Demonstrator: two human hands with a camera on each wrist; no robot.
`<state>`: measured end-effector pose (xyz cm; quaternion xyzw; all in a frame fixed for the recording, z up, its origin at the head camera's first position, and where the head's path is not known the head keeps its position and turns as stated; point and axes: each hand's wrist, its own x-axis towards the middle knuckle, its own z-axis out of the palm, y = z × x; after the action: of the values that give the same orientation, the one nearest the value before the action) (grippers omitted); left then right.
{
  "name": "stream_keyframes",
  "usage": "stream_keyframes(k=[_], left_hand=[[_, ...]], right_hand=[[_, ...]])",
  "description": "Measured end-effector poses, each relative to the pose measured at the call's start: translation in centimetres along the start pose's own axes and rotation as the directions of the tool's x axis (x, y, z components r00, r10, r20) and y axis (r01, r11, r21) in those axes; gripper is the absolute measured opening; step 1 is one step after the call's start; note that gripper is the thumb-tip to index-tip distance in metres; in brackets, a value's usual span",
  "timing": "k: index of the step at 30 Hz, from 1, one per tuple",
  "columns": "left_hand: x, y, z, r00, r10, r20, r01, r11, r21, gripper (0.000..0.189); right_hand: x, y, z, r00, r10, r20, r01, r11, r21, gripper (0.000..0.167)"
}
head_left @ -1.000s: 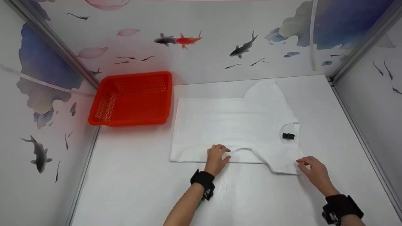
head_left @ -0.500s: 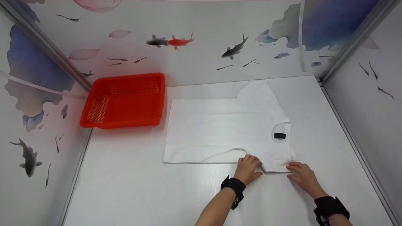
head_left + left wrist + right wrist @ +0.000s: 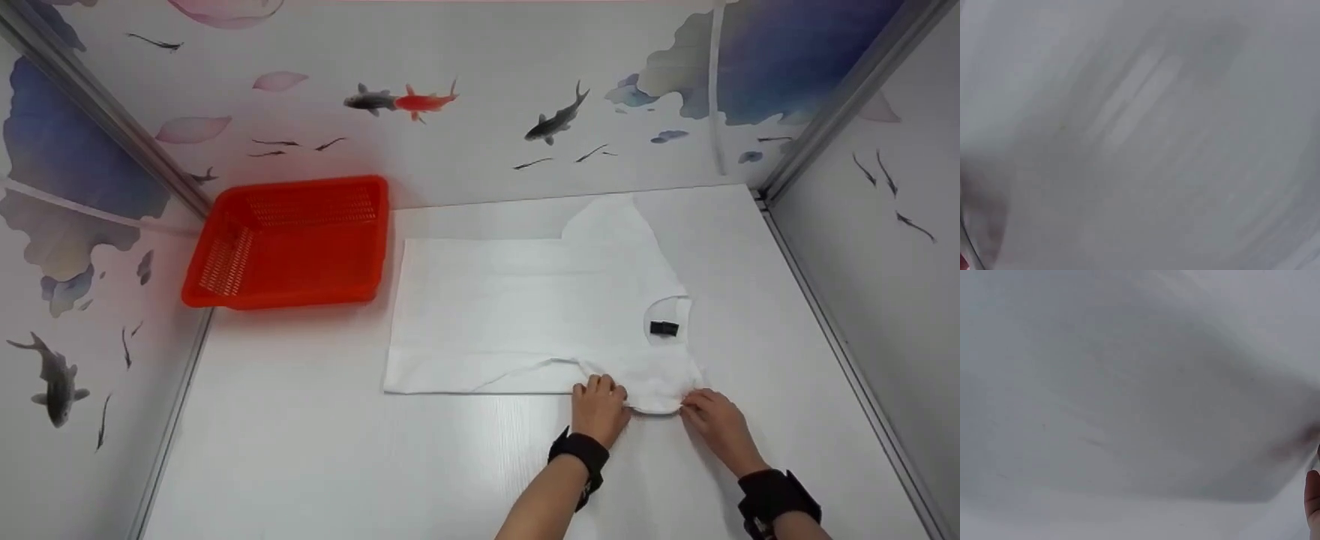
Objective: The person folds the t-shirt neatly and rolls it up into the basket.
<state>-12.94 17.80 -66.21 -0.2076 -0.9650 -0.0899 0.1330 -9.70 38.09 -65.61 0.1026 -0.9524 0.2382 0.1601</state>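
Observation:
A white T-shirt point(image 3: 487, 300) lies flat on the white table, its neck to the right and its hem to the left. Inside the neck opening a small black label point(image 3: 664, 328) shows. The near side is folded over, and the sleeve part point(image 3: 652, 394) sticks out towards me. At the left end of this sleeve edge my left hand point(image 3: 600, 411) pinches the cloth. My right hand point(image 3: 720, 427) pinches its right corner. Little but blurred white surface appears in the left wrist view; a bit of the right hand's thumb point(image 3: 1312, 498) shows in the right wrist view.
A red plastic basket point(image 3: 307, 262) with perforated sides stands at the back left of the table point(image 3: 337, 465). Walls printed with fish point(image 3: 559, 120) enclose the table at the back and both sides. Black bands point(image 3: 780, 499) circle both wrists.
My left hand has moved right along the near edge to the sleeve and grips it. The right hand has closed on the sleeve corner. The head view has shifted slightly.

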Motion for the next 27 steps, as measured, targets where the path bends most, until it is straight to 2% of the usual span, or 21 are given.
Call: stream_keyframes(k=[6, 13, 16, 21, 27], left_hand=[[2.1, -0.5, -1.2, 0.998, 0.038, -0.047, -0.038, 0.999, 0.016, 0.019], [5.9, -1.8, -2.8, 0.997, 0.051, -0.053, -0.051, 0.999, -0.004, 0.009], [7.4, -2.7, -3.2, 0.997, 0.044, -0.068, -0.049, 0.996, -0.069, 0.008], [8.9, -4.4, -3.5, 0.997, -0.02, -0.069, 0.004, 0.975, -0.224, 0.006], [10.6, -5.6, -3.4, 0.987, -0.133, -0.086, 0.108, 0.963, -0.249, 0.009]], right_hand=[[2.2, -0.4, -1.7, 0.999, -0.002, -0.044, 0.002, 1.0, -0.001, 0.021], [7.1, -0.7, -3.1, 0.994, -0.038, -0.102, 0.041, 0.999, 0.028, 0.016], [9.2, -0.7, -3.4, 0.994, -0.013, -0.112, 0.018, 0.999, 0.045, 0.012], [11.8, -0.7, -3.1, 0.996, 0.031, -0.089, -0.024, 0.997, 0.079, 0.007], [14.1, -0.5, -1.9, 0.99, 0.1, -0.094, -0.089, 0.989, 0.12, 0.005]])
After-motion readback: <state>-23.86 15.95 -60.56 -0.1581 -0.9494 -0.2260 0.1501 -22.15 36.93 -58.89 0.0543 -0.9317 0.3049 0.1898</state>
